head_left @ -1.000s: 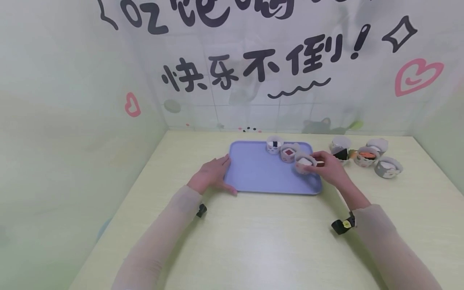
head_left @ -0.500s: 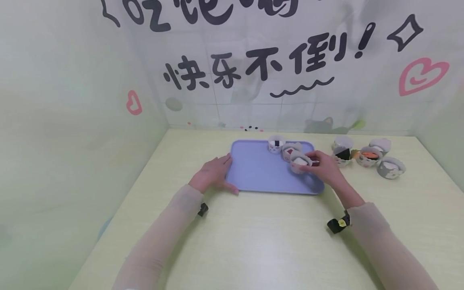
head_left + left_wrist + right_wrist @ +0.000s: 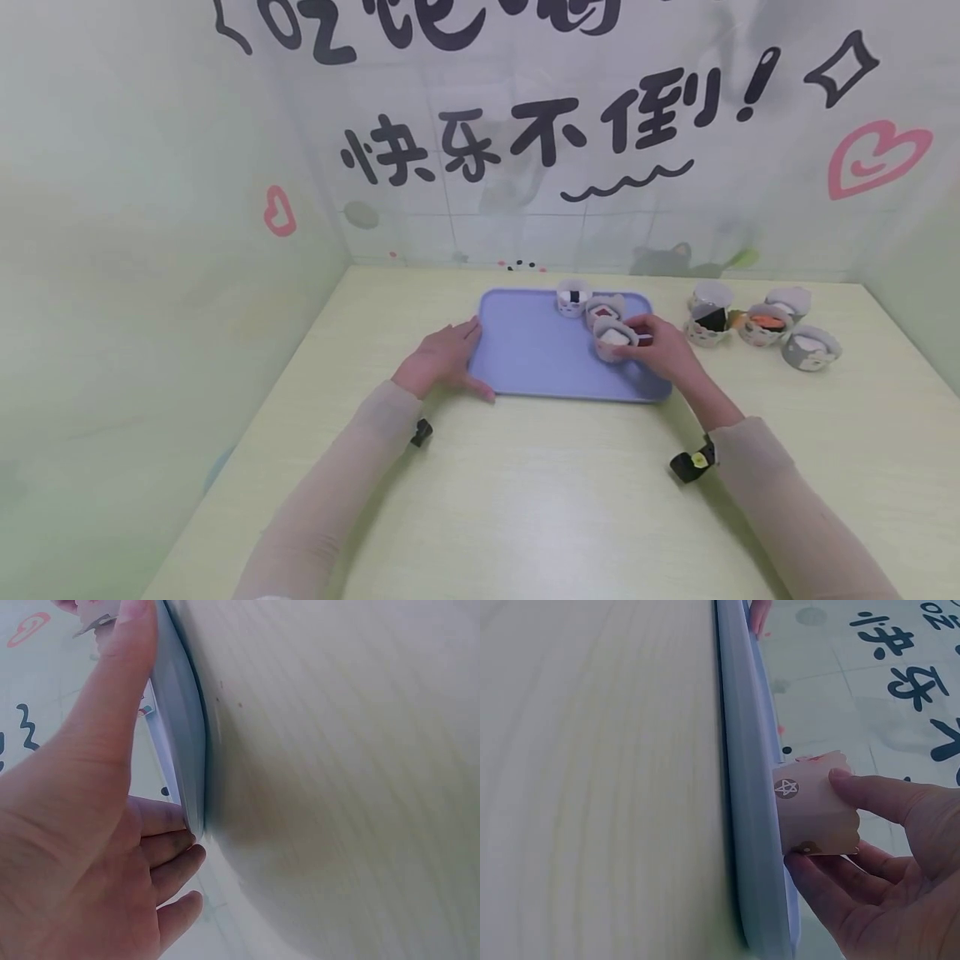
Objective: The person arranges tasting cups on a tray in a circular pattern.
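My right hand (image 3: 662,343) pinches a patterned paper cup (image 3: 604,348) at the right half of the blue-purple tray (image 3: 532,354). Something white lies in this cup. In the right wrist view, the thumb is on the rim of the paper cup (image 3: 817,806) and the fingers are at its lower side. My left hand (image 3: 442,362) rests against the tray's left edge, fingers along the side and thumb at the front corner; the left wrist view shows the fingertips touching the tray's side (image 3: 184,727). Two more filled cups stand behind the held one: one with a red-centred piece (image 3: 602,313), one with a black-banded white piece (image 3: 573,297).
Right of the tray, a cluster of cups stands on the pale table (image 3: 525,483): one with a black piece (image 3: 709,321), one with an orange-topped piece (image 3: 765,323), a grey one with white filling (image 3: 812,348). A printed wall (image 3: 510,192) rises behind.
My right hand has moved the held paper cup a little to the left on the tray, close to the red-centred one. The left hand stays at the tray's edge.
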The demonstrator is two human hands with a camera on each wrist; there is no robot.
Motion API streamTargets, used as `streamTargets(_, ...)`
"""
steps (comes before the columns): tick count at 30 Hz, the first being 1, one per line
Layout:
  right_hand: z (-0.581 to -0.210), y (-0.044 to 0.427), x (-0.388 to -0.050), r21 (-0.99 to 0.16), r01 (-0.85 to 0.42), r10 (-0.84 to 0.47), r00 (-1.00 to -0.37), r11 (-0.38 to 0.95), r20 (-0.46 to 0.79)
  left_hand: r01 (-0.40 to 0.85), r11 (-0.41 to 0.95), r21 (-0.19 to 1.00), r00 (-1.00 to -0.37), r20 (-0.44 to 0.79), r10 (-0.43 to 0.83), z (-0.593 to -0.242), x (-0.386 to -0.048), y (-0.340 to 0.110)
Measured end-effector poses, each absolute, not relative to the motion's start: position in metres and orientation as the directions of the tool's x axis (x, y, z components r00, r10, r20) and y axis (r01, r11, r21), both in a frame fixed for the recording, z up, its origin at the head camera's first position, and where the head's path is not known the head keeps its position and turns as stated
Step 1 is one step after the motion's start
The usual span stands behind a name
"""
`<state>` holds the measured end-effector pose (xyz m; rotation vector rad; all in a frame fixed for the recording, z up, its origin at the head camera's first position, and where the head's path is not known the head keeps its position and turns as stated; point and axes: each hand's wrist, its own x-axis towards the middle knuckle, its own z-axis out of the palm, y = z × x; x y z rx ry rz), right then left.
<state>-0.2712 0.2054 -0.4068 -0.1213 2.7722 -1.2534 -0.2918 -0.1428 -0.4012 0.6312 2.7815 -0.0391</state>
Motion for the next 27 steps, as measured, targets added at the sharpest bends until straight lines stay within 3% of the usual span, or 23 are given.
streamTargets(27,-0.4123,0.1965,-0.2770,-0.752,-0.035,-0.125,-0.990,0.658,-0.062,0.424,0.905,0.023,-0.864,-0.291,0.412,-0.4053,-0.2936,-0.1424)
